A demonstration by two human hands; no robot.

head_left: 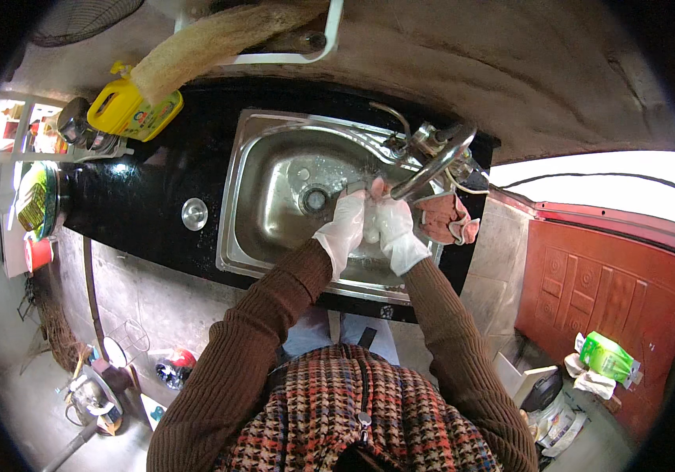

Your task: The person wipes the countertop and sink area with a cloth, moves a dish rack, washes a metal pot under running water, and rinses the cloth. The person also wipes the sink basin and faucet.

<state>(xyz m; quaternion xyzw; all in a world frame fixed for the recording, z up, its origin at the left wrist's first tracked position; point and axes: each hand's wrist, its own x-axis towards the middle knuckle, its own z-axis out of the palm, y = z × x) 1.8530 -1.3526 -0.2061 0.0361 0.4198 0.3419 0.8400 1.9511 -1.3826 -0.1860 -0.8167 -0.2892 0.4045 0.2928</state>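
Observation:
Both hands wear thin whitish gloves and meet beneath the curved metal faucet (pixel 436 165), over the right part of the steel sink (pixel 266 212). My left hand (pixel 345 226) is closed, its fingertips beside a small pinkish thing (pixel 377 187) at the spout. My right hand (pixel 395 230) is closed just to the right, close against the left. What they grip is too small and blurred to name. Splashes show around the fingers. A pinkish-red cloth (pixel 449 219) lies on the sink's right rim, close to my right hand.
A black counter (pixel 148 197) surrounds the sink, with a small round metal lid or dish (pixel 194 214) on it. A yellow jug (pixel 134 110) stands at the back left. A red door (pixel 589 299) is at the right, a green package (pixel 609 356) near it.

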